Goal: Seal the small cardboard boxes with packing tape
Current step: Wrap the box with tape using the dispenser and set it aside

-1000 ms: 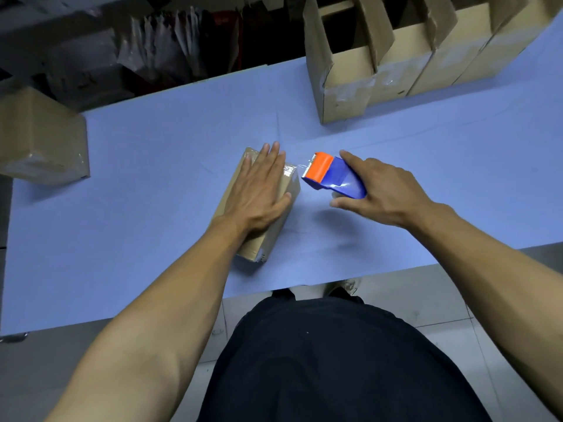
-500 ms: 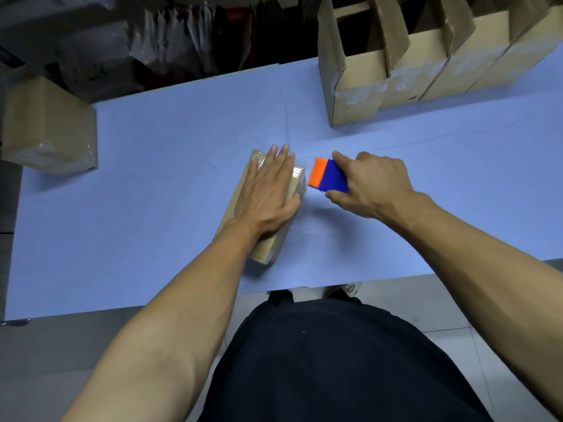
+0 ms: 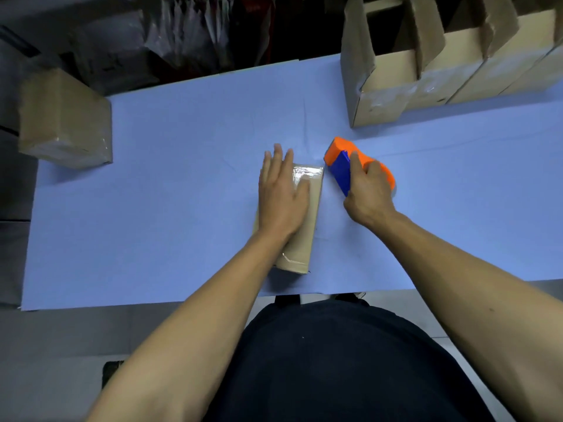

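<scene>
The blue surface [image 3: 152, 193] carries open-topped cartons [image 3: 426, 77] at far right, contents hidden, and a taped carton [image 3: 64, 123] at far left. Mid-surface lies the small box [image 3: 307, 214], long axis running near to far. The left hand [image 3: 281, 196] presses flat on it, fingers straight. Just right, the right hand [image 3: 370, 193] grips the tape dispenser [image 3: 344, 166], nearest the box's far, taped end.

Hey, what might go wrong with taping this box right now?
The left hand lies flat across the small box, fingers reaching past its far end, so new tape might catch them. The tape dispenser in the right hand sits just beside the box's far corner, where it may nudge the box askew.
</scene>
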Motion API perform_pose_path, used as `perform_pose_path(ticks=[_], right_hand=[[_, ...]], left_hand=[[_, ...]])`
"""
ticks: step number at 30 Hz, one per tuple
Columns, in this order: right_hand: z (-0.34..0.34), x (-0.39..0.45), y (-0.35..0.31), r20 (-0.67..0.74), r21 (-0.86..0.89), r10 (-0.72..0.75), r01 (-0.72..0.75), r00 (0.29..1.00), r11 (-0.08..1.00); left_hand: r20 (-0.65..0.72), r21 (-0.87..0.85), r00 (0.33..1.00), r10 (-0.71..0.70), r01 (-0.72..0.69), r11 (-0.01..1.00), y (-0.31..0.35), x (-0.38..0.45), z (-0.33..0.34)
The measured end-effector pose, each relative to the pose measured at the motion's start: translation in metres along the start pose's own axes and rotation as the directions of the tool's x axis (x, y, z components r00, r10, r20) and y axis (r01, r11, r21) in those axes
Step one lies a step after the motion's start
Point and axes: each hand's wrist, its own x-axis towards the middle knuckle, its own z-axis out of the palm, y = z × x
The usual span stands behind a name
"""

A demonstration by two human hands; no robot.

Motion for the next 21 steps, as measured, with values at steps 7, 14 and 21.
perform_pose_path(ticks=[7,14,21], right_hand=[[0.017,0.005,-0.008,-0.045,0.128,-0.067,0.072,0.997,0.989],[-0.002,-0.004,-0.042,-0.235,0.565,0.135,0.022,0.963,0.825],[-0.017,-0.006,-0.067,-0.166,0.784,0.296,-0.056,0.941,0.618]], left_hand=[[-0.143,-0.295,0.954,-0.262,0.212,0.932,-0.018,0.01,-0.028],[-0.072,-0.505,0.863,-0.499,0.4,0.765,-0.022,0.02,-0.028],[-0.14,-0.596,0.826,-0.546,0.37,0.712,-0.013,0.026,-0.036]])
